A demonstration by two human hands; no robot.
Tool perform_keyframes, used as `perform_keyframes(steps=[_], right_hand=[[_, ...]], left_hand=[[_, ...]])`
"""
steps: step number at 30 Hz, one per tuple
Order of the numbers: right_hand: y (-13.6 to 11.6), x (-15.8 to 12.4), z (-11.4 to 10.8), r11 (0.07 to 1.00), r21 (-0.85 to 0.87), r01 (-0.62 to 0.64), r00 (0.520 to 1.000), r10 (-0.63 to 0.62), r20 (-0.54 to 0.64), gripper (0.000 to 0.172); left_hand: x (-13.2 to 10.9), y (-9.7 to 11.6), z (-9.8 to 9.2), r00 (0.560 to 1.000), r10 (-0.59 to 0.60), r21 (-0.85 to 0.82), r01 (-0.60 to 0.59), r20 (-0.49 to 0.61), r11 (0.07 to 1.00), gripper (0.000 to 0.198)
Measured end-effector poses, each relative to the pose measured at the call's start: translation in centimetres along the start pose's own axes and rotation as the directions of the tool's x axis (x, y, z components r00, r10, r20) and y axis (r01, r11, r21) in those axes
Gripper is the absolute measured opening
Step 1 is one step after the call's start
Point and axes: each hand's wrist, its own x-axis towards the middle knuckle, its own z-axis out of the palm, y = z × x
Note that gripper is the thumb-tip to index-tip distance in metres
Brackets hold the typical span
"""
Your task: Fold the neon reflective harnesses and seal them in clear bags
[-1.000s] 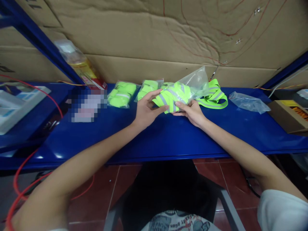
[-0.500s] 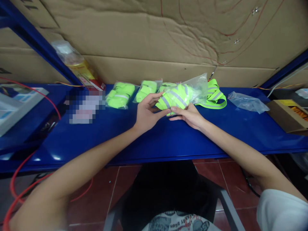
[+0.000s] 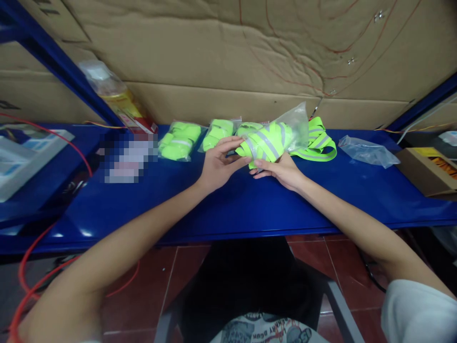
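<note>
Between my two hands, above the blue table, is a clear plastic bag of folded neon-yellow reflective straps [image 3: 268, 142] with grey stripes. My left hand [image 3: 222, 164] grips its left end, thumb in front and fingers behind. My right hand [image 3: 280, 170] holds the lower right side from below, its thumb on the front. The bag's loose plastic end sticks up to the right. Behind it, partly hidden, lies another packed bundle [image 3: 246, 127]. Two more bagged strap bundles, one at the left [image 3: 181, 141] and one nearer [image 3: 217, 134], lie beside my left hand.
Loose neon straps [image 3: 317, 140] lie right of my hands, then a clear plastic bag [image 3: 367, 150] and an open cardboard box [image 3: 426, 171]. A bottle [image 3: 110, 90] stands at the back left of the blue table [image 3: 228, 214]. Cardboard [image 3: 200, 52] lines the back.
The held bag has turned slightly between my hands, and its loose plastic end points a little higher. Both hands stay in nearly the same place.
</note>
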Motion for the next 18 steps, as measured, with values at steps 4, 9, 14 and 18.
perform_keyframes(steps=[4, 9, 14, 18], right_hand=[[-0.3, -0.4, 0.7, 0.999, -0.04, 0.006, 0.999, -0.004, 0.049, 0.069], [-0.1, 0.0, 0.2, 0.995, -0.085, -0.058, 0.969, 0.077, 0.237, 0.077], [-0.7, 0.9, -3.2, 0.982, -0.187, -0.004, 0.946, 0.064, 0.319, 0.12], [-1.9, 1.1, -6.6, 0.976, -0.197, 0.096, 0.975, -0.052, 0.214, 0.124]], left_hand=[[-0.1, 0.4, 0.5, 0.994, -0.109, 0.003, 0.109, -0.012, 0.994, 0.051], [0.5, 1.7, 0.1, 0.975, -0.22, -0.04, 0.219, -0.031, 0.975, 0.055], [1.3, 2.5, -1.3, 0.963, -0.268, -0.099, 0.264, -0.03, 0.959, 0.056], [1.8, 2.7, -2.6, 0.963, -0.267, -0.115, 0.262, -0.033, 0.958, 0.053]])
